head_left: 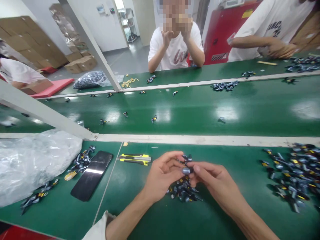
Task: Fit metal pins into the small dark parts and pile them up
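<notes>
Apparent step: two-handed handling of a grey-and-black fitting point(186, 171).
My left hand point(162, 173) and right hand point(213, 176) pinch it narrowly above a pile of small parts point(185, 194) (yellow-flecked); continuing probably calls for a steady pinch.

The head-worn camera looks forward and down over the nearby workbench point(125, 181).

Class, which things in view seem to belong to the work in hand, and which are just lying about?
Probably in the work:
small part, held by left hand and right hand
pile of similar parts beneath the hands
larger pile at the right

Probably just lying about:
phone
yellow-and-black cutter, not held
</notes>
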{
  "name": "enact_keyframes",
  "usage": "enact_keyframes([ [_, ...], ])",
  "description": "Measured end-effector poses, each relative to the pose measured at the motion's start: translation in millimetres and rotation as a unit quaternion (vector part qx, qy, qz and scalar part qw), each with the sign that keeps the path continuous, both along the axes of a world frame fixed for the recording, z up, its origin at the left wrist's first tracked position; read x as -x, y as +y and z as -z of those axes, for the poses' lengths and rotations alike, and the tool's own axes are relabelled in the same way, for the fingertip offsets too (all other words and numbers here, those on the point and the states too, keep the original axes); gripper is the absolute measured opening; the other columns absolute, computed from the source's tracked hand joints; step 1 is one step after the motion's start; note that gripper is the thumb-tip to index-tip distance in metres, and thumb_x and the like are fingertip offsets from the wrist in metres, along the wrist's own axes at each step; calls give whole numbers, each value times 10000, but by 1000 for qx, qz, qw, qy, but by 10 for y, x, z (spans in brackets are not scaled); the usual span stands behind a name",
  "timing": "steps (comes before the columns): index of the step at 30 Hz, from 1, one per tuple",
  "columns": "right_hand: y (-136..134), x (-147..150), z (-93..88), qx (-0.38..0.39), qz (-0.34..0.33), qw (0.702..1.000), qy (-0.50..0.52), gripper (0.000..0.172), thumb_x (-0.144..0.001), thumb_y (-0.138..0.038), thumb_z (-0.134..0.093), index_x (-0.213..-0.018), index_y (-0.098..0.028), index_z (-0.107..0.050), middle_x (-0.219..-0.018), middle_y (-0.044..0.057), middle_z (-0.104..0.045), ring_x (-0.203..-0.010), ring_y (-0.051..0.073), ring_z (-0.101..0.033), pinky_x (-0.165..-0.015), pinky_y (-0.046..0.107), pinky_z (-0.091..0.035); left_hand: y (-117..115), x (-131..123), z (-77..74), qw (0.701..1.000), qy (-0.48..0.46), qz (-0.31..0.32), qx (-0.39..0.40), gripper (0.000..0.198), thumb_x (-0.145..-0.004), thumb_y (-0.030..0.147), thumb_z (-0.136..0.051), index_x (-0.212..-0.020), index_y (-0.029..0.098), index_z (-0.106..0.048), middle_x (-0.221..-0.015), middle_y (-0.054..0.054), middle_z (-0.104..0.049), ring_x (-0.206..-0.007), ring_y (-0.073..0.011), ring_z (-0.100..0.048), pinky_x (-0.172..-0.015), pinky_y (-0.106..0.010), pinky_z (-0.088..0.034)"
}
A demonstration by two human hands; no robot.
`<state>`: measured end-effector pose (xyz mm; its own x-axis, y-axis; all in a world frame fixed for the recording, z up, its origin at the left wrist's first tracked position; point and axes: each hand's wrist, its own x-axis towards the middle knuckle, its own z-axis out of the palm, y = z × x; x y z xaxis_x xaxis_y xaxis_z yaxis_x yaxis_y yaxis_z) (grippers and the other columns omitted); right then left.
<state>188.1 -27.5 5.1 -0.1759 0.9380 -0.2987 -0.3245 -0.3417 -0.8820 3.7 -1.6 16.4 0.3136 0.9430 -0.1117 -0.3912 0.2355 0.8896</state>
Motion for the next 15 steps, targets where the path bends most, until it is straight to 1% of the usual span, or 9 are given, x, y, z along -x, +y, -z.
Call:
enact_keyframes([
  [3,-4,27,-39,1,13,1000,-20,265,-853,-414,-796,-992,-194,-845,-654,43,-769,-593,145,-704,-641,254,-573,5,-12,-26,996,73,-31,-45,145,-748,216,-868,-883,183,-826,-957,-68,-727,-890,-167,-694,-832,-265,-564],
  [5,-5,52,-58,5,24,999,-27,279,-839,-420,-806,-994,-192,-847,-664,44,-769,-589,148,-706,-633,258,-587,10,-13,-8,994,91,-44,-51,96,-745,240,-871,-806,174,-834,-951,-76,-741,-951,-182,-691,-883,-267,-552],
  [7,-3,70,-64,8,36,999,-26,278,-824,-419,-819,-983,-192,-849,-677,45,-769,-594,150,-708,-630,261,-600,14,-12,33,997,72,-33,-10,124,-734,243,-880,-829,179,-833,-930,-63,-761,-903,-165,-702,-859,-258,-556],
  [10,4,78,-63,9,43,999,-17,265,-816,-412,-827,-962,-192,-851,-710,49,-776,-606,149,-704,-631,258,-609,16,-10,93,998,47,-9,45,159,-731,239,-885,-855,171,-815,-800,-35,-768,-716,-124,-694,-734,-235,-564],
  [12,9,78,-70,9,45,999,-23,269,-814,-420,-826,-950,-189,-852,-713,48,-775,-600,145,-697,-629,257,-610,16,-8,108,998,47,-11,49,165,-737,246,-882,-860,168,-805,-740,-20,-759,-661,-109,-681,-698,-222,-559],
  [15,14,84,-101,9,39,998,-49,290,-810,-444,-820,-942,-188,-853,-709,44,-775,-591,145,-695,-628,254,-609,12,-9,84,998,47,-26,40,163,-730,248,-888,-852,179,-806,-747,-15,-765,-671,-108,-687,-704,-216,-560],
])
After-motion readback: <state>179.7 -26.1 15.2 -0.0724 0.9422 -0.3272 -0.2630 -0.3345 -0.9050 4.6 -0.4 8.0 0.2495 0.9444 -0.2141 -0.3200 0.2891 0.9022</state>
